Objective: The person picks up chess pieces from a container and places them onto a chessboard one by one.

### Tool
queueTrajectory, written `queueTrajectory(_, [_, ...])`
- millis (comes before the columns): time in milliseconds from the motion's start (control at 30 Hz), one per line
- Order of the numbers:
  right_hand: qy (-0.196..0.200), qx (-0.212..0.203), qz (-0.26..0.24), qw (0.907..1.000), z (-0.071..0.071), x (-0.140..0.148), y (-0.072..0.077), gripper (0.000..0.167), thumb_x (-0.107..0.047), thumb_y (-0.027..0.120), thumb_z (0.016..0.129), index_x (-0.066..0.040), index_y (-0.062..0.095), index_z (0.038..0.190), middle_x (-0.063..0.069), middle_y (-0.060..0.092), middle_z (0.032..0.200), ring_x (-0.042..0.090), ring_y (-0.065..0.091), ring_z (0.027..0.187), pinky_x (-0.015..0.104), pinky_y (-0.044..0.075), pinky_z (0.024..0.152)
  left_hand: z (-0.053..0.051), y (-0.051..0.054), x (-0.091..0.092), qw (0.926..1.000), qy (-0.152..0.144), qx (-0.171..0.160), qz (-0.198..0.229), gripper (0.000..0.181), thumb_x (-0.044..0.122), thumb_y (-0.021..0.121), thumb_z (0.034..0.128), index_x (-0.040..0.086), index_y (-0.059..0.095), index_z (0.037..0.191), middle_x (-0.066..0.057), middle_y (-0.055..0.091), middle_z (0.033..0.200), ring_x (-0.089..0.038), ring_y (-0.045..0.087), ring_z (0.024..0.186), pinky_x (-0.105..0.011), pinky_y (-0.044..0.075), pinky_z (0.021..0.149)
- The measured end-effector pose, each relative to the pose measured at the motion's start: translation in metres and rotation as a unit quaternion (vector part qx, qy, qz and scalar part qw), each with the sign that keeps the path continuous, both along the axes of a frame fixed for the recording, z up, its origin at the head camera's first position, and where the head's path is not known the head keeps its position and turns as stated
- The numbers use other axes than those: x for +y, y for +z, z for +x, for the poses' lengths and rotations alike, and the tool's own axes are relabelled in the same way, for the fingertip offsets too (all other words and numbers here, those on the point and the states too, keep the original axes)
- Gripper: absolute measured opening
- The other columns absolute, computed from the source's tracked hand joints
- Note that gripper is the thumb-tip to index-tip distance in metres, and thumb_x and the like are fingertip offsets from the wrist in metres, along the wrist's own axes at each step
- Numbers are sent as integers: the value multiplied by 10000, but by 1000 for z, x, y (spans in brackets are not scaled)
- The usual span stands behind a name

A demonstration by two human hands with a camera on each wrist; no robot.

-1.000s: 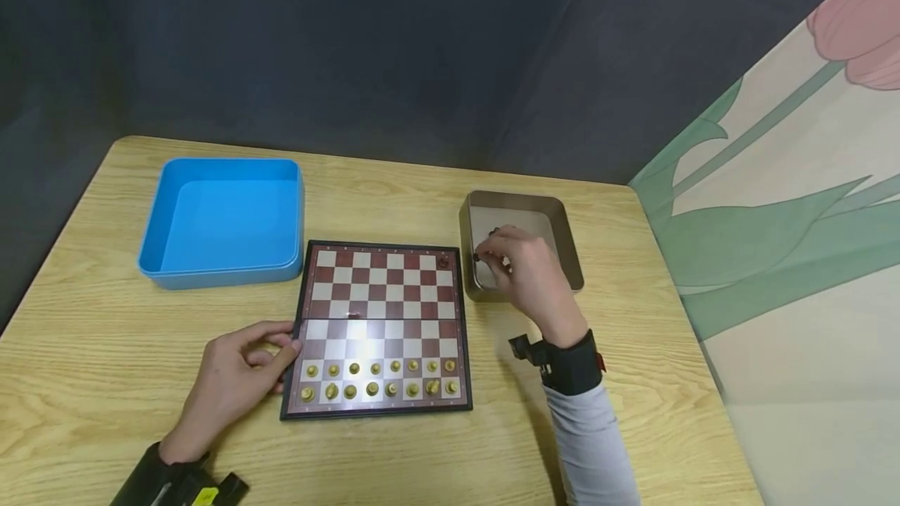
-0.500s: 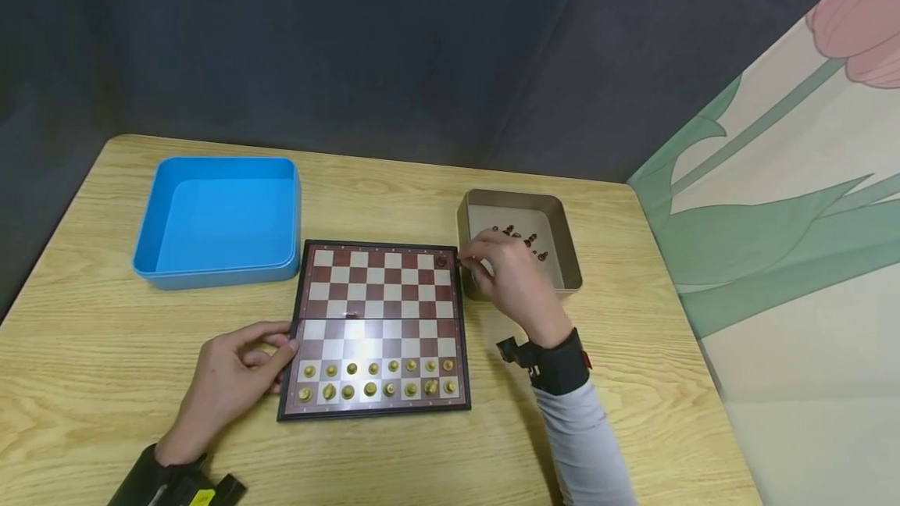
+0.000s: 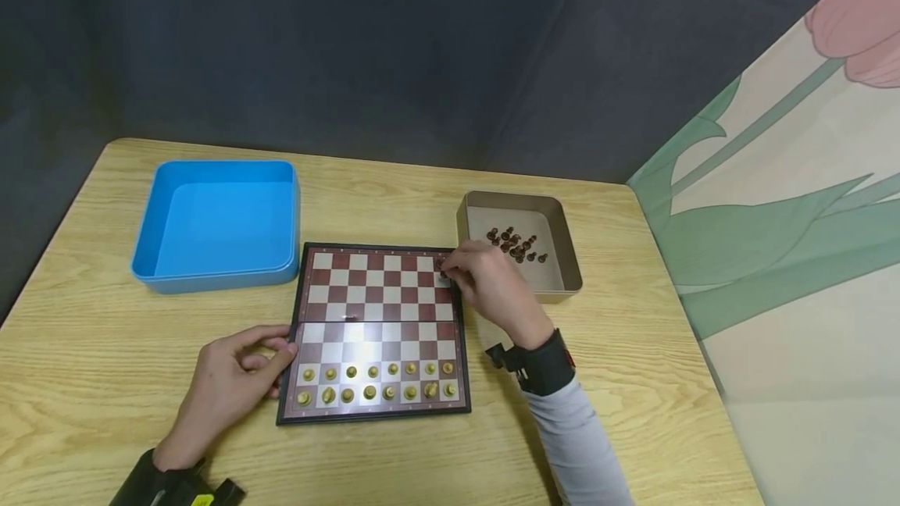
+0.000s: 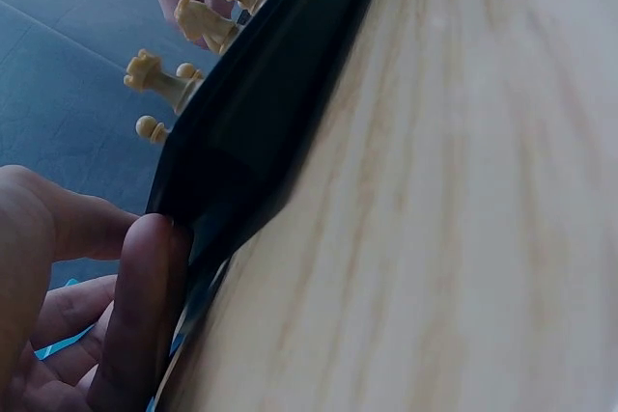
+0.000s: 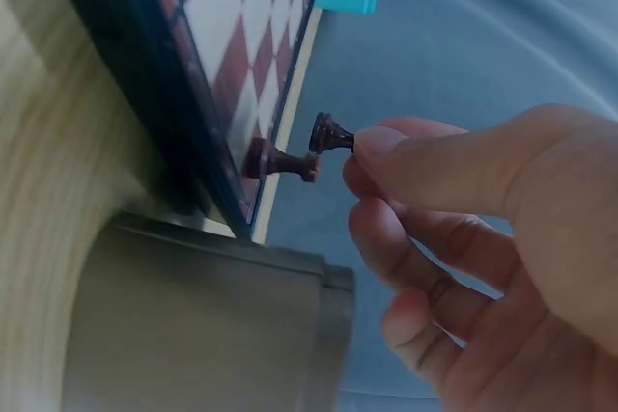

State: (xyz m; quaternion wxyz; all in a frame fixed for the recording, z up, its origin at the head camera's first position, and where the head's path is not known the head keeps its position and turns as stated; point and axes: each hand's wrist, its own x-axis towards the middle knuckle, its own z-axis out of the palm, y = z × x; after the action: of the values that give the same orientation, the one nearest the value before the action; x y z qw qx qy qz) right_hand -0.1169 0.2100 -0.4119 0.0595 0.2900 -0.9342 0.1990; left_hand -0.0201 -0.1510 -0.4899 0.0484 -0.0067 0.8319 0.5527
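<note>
The chessboard [image 3: 373,330] has two rows of yellowish pieces along its near side. At its left edge my left hand [image 3: 228,389] grips the frame between thumb and fingers; the left wrist view shows the fingertips [image 4: 150,258] on the dark rim. My right hand [image 3: 499,283], over the far right corner, pinches a dark brown piece [image 5: 331,133] by one end, base toward the board. Beside it in the right wrist view, a dark rook-like piece [image 5: 280,162] stands on the corner square.
A grey-brown tin [image 3: 562,256] with several dark pieces [image 3: 516,247] lying in it stands right of the board. A blue box [image 3: 225,225] sits at the back left. A small dark mark or piece [image 3: 350,318] shows near the board's fold.
My right hand has moved left from the tin to the board's far right corner with a dark piece, uncovering the pieces in the tin. My left hand has stayed at the board's edge.
</note>
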Motion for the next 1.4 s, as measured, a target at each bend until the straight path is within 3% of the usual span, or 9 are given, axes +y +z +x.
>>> queueTrajectory(333, [-47,-391,-46,9992,-1,-5,-7,137,45,722,976,-18,816,1053,90,760,1044,227,732,948,318,648,833,1,1,0,10000,-16,44,-68,354,103,786,981,-27,720,1304,-155,776,991,-84,685,521,-286,595,467])
queueTrajectory(1400, [-70,-246,122,9996,-2,-5,-13,144,65,729,956,-20,816,1035,91,764,1033,220,743,929,299,651,799,1,0,-1,9998,-75,163,-51,337,115,786,985,-20,728,1288,-151,780,968,-86,686,511,-283,590,465])
